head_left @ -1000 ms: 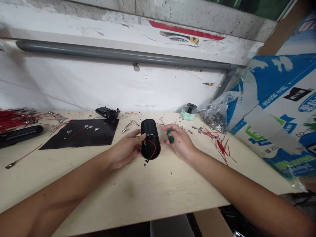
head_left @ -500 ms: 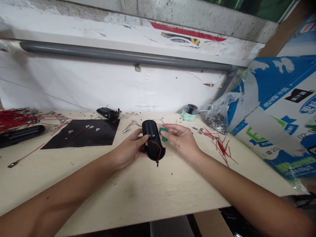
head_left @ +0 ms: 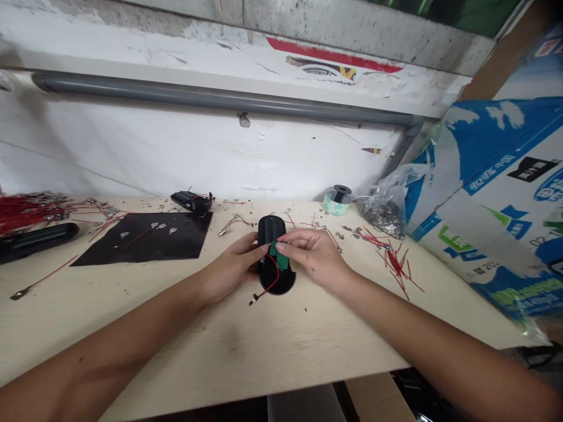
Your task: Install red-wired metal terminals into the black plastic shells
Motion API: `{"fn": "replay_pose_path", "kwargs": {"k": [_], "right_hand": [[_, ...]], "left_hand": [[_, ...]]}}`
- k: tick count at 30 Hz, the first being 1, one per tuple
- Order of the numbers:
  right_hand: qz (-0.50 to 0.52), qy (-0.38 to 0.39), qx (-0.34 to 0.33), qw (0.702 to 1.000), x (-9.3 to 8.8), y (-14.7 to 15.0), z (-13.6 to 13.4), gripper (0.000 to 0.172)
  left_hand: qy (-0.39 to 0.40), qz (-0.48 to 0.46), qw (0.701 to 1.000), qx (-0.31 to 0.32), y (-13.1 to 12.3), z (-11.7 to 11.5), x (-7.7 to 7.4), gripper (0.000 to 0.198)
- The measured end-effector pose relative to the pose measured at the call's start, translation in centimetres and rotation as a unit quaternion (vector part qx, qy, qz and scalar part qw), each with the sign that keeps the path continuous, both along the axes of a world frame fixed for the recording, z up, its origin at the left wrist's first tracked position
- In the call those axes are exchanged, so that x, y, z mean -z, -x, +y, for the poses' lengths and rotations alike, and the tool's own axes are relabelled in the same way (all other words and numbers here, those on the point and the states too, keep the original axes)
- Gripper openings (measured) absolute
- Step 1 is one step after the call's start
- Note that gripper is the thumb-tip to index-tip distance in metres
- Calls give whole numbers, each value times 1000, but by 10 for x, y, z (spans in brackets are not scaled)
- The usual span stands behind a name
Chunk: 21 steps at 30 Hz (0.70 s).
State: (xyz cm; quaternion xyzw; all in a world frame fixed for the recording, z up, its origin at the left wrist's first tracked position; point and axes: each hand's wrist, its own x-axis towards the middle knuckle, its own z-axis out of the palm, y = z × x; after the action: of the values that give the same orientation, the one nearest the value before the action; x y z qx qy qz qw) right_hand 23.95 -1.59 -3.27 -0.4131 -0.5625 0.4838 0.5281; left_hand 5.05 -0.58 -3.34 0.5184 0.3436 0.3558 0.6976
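My left hand (head_left: 232, 268) grips a black oval plastic housing (head_left: 273, 275) from its left side, holding it on the wooden table (head_left: 246, 346). A red wire (head_left: 268, 284) with a small metal end trails out of the housing toward me. My right hand (head_left: 310, 253) pinches a small green circuit board (head_left: 280, 258) and holds it down onto the housing's open face. Both hands meet at the middle of the table.
A black sheet (head_left: 147, 235) with small metal tabs lies left, behind it another black housing (head_left: 192, 200). Red wires (head_left: 26, 208) pile at far left by a long black part (head_left: 35, 239). A tape spool (head_left: 336, 199), a bag of metal parts (head_left: 385, 211), loose red wires (head_left: 396, 258) and a printed carton (head_left: 497, 193) stand right.
My right hand carried the green board from beside the housing onto its open face. The housing turned slightly, and the red wire's loose end swung out to the left.
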Motion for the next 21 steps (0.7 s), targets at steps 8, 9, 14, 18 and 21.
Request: {"fn": "replay_pose_path", "kwargs": {"k": [8, 9, 14, 18, 21], "right_hand": [[-42, -22, 12, 999, 2, 0, -1, 23], [-43, -23, 17, 999, 3, 0, -1, 23], [-32, -16, 12, 999, 6, -1, 0, 24], [6, -6, 5, 1000, 4, -2, 0, 26], [3, -14, 3, 1000, 4, -2, 0, 27]], "left_hand": [[-12, 12, 1000, 13, 0, -1, 0, 40], [-13, 11, 1000, 14, 0, -2, 0, 41], [-25, 16, 999, 22, 0, -1, -1, 41], [-33, 16, 999, 23, 1, 0, 1, 41], [-41, 22, 999, 19, 1, 0, 2, 40]]}}
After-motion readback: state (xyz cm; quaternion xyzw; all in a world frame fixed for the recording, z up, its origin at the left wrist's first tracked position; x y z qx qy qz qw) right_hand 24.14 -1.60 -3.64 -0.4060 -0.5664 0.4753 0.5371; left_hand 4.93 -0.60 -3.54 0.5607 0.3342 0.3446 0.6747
